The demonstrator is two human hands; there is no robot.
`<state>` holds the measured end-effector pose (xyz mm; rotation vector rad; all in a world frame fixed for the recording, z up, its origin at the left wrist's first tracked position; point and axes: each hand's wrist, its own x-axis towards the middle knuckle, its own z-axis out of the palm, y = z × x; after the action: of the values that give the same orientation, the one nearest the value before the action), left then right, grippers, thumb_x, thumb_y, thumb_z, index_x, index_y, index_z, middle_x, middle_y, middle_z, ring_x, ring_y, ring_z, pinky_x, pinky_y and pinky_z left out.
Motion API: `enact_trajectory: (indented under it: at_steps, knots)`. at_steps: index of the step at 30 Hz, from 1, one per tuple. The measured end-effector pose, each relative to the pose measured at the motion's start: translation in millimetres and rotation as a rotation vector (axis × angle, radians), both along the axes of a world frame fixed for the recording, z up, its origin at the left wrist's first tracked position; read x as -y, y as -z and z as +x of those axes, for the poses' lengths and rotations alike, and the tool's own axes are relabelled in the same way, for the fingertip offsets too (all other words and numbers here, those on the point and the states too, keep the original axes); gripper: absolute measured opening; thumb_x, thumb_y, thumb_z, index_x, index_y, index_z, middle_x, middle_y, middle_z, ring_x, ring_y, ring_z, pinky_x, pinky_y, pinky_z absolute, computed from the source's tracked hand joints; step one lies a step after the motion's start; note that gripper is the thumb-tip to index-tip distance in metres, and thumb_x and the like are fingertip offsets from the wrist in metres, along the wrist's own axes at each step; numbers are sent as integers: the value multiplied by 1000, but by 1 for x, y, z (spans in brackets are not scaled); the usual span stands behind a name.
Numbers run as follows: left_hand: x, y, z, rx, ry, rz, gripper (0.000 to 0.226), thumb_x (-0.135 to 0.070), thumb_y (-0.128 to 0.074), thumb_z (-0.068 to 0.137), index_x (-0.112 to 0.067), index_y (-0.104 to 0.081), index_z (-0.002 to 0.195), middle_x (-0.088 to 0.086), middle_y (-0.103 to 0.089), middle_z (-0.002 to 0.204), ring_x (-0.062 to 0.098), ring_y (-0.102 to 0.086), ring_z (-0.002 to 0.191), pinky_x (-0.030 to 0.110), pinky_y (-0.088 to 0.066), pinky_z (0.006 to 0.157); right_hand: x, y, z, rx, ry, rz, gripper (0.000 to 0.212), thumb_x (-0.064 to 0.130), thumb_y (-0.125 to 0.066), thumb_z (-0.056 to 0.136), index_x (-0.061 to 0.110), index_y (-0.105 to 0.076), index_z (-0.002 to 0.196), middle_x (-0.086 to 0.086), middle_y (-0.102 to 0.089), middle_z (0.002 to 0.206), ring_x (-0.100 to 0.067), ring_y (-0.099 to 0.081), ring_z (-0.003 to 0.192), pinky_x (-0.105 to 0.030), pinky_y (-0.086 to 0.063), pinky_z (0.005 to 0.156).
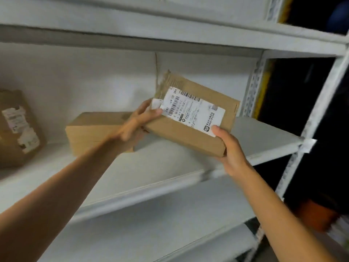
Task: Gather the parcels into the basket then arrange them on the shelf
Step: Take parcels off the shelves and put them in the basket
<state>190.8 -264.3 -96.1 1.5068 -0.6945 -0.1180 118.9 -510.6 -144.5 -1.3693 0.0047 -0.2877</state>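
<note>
Cardboard-brown and tilted, the labelled parcel (192, 118) hung in the air above the right part of the middle shelf (264, 138), carried between both hands and not resting on the board. The left hand (135, 125), somewhat blurred, gripped its left end, fingers curled round the edge and thumb lying on the white shipping label (192, 112). The right hand (231, 150) held the near right corner, thumb pressed on the label's corner and fingers wrapped underneath. A torn flap stood up at the parcel's far end. Just behind the left hand, a plain box (90, 133) lay flat on the same shelf, touching or almost touching the held parcel; which one could not be told. Farther left, well apart, a second labelled parcel (17, 129) leaned against the back wall. To the right the perforated upright post (252, 87) closed off the bay, with dark space beyond it. An upper shelf (170, 29) ran overhead and a lower shelf (151, 233) below, and something orange (319, 214) showed blurred at the lower right.
</note>
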Motion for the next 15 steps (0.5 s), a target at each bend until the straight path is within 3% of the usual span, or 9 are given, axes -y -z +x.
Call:
enact_trajectory:
  at_steps: [6,10,12,15]
  knots:
    - [137,30,-43,-118,155,19,64,-46,-76,56,-36,-59,117,-8,-67,114,12,-62,101,52,-44,99,116,26,-108,-63,275,-27,86,60,-79,51,30,-52,128,4,-70,115,-12,-68,103,-46,-59,86]
    - [219,60,-91,-141,319,91,76,-45,-74,57,-27,-53,128,-8,-71,106,9,-67,94,39,-56,82,172,64,-197,-111,392,11,77,58,-78,56,35,-51,124,7,-67,121,-9,-67,107,-45,-57,88]
    - [254,79,-117,-161,398,127,74,-47,-74,56,-31,-54,126,-8,-69,110,7,-66,96,36,-56,83,191,86,-240,-158,454,44,74,55,-78,62,36,-48,127,6,-65,125,-13,-65,112,-48,-55,94]
    - [301,120,-159,-211,533,196,74,-55,-80,48,-39,-56,117,-8,-64,112,7,-64,99,31,-56,76,210,121,-304,-223,563,43,89,60,-78,65,33,-38,140,3,-60,134,-18,-62,118,-45,-52,99]
